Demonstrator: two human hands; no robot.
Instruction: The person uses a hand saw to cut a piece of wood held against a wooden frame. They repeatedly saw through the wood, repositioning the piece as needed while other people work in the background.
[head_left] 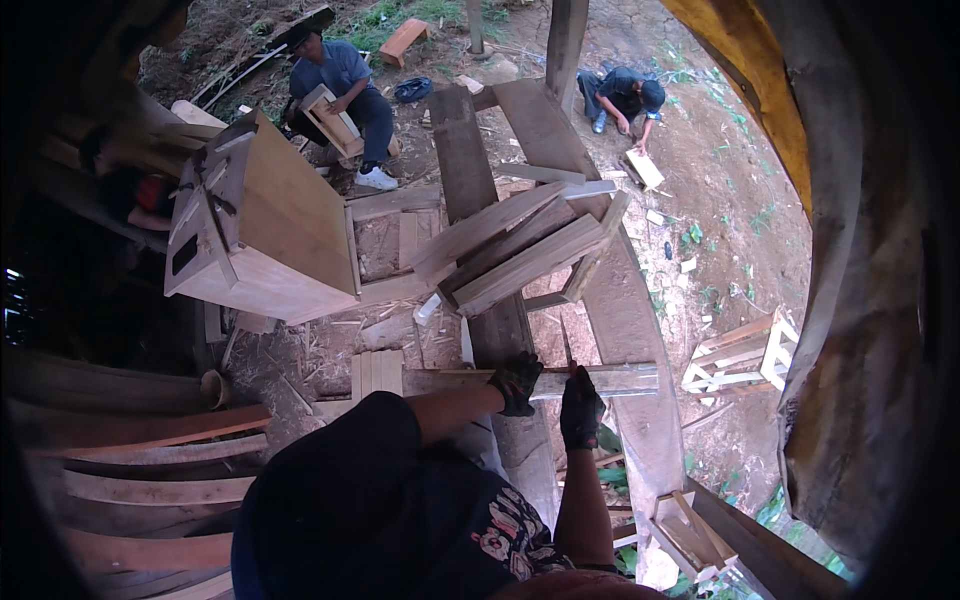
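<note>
A long wooden board (630, 380) lies crosswise over the planks of a rough workbench (640, 430). My left hand (517, 384), in a dark glove, presses on this board with its fingers curled over the edge. Just to the right, my gloved right hand (582, 410) is closed around the handle of what looks like a handsaw. The thin, tapering blade of this handsaw (566, 338) points away from me across the board, seen almost edge-on. Whether its teeth touch the wood cannot be made out.
Loose planks (530, 250) are stacked beyond my hands. A large wooden cabinet (290, 200) stands at left. One person (340, 90) sits holding a wooden frame; another person (630, 95) crouches over a small wooden piece (645, 168). A wooden frame (745, 355) lies at right.
</note>
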